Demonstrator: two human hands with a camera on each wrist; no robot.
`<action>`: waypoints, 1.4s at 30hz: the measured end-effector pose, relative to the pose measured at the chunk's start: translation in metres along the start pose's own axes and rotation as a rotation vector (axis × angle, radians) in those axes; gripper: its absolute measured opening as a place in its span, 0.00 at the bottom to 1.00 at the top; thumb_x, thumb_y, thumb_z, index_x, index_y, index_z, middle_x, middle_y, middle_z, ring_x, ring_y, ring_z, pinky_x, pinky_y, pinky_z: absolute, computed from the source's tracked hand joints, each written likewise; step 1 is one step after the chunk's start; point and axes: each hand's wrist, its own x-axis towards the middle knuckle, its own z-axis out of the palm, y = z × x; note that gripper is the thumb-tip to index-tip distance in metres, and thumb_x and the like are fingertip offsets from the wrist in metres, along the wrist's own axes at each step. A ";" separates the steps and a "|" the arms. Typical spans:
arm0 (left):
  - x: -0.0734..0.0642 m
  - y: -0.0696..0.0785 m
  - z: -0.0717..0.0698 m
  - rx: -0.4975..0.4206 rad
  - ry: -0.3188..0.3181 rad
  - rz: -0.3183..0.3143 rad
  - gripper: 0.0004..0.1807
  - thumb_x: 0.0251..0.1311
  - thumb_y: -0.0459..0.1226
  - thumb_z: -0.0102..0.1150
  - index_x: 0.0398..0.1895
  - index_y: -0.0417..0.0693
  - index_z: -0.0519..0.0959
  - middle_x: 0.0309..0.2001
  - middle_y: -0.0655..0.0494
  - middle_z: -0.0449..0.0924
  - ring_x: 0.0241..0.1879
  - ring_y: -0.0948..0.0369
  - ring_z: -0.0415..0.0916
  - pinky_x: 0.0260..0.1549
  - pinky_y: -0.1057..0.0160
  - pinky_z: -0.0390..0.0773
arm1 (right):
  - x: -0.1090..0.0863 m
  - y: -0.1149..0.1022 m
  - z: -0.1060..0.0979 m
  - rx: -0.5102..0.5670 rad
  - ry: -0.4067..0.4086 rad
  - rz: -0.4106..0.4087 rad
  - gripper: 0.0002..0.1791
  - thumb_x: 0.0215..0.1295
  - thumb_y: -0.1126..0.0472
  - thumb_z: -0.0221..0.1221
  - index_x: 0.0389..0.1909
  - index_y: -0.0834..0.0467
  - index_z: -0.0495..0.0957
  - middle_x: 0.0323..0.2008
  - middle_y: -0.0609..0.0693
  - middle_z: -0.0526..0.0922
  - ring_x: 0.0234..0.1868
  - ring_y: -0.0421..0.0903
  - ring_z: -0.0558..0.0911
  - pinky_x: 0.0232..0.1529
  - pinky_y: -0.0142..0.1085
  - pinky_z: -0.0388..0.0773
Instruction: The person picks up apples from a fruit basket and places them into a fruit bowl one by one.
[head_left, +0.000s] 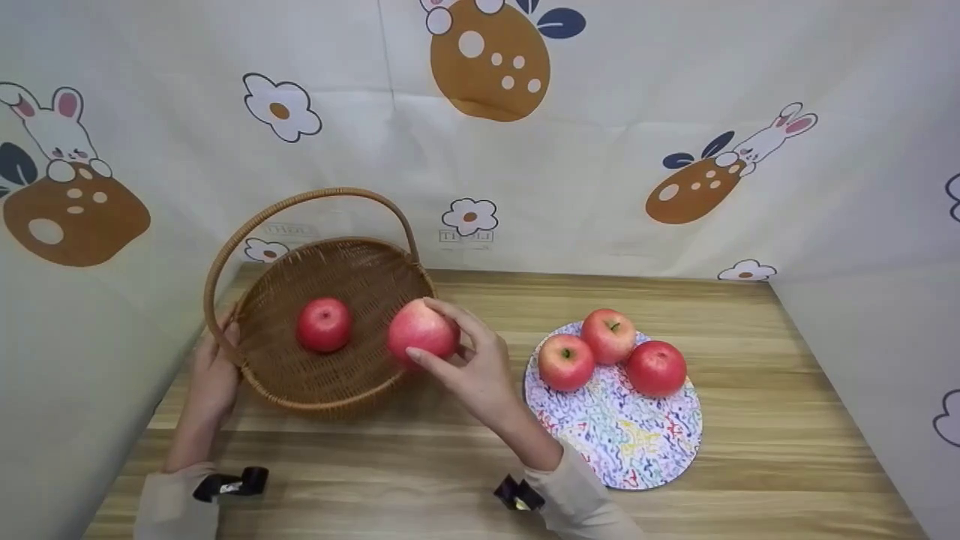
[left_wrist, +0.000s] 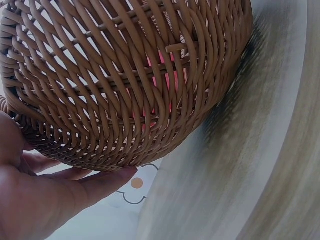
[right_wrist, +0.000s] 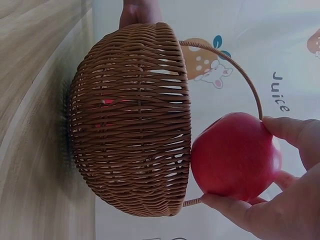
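Observation:
My right hand (head_left: 480, 367) pinches a red apple (head_left: 421, 334) between thumb and fingers, over the right rim of a brown wicker basket (head_left: 341, 405). In the right wrist view the held apple (right_wrist: 235, 155) overlaps the basket's mouth, beside its arched handle. Against the basket's outer left side rests my left hand (head_left: 215, 371), its fingers extended along the weave (left_wrist: 135, 90) in the left wrist view. Inside the basket lies another red apple (head_left: 324, 325), glimpsed through the weave in both wrist views.
To the right, a round mat (head_left: 622, 442) with a colourful squiggle pattern bears three apples (head_left: 609, 336) near its far edge. The wood-grain table (head_left: 765, 420) is walled by a printed curtain (head_left: 585, 202) behind and at the sides. The basket's tall handle (head_left: 300, 196) arches above its mouth.

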 end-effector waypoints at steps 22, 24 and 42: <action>0.003 -0.001 0.002 0.042 0.060 0.039 0.32 0.86 0.42 0.34 0.85 0.39 0.48 0.84 0.37 0.46 0.81 0.44 0.42 0.78 0.53 0.46 | -0.011 0.003 -0.018 -0.022 0.040 -0.009 0.30 0.62 0.65 0.75 0.66 0.61 0.81 0.67 0.59 0.80 0.66 0.57 0.79 0.59 0.43 0.82; 0.003 -0.001 0.003 0.016 0.054 0.039 0.32 0.86 0.41 0.34 0.85 0.39 0.48 0.84 0.37 0.45 0.82 0.44 0.41 0.78 0.53 0.46 | -0.012 0.003 -0.020 -0.039 0.046 -0.013 0.30 0.62 0.65 0.75 0.66 0.61 0.81 0.66 0.58 0.80 0.65 0.56 0.79 0.58 0.42 0.83; 0.001 -0.001 0.002 -0.004 0.033 0.025 0.32 0.86 0.42 0.32 0.86 0.38 0.45 0.84 0.37 0.44 0.81 0.45 0.41 0.76 0.57 0.50 | -0.017 0.004 -0.029 -0.047 0.093 0.001 0.30 0.61 0.65 0.75 0.65 0.61 0.81 0.67 0.59 0.80 0.66 0.57 0.79 0.59 0.41 0.82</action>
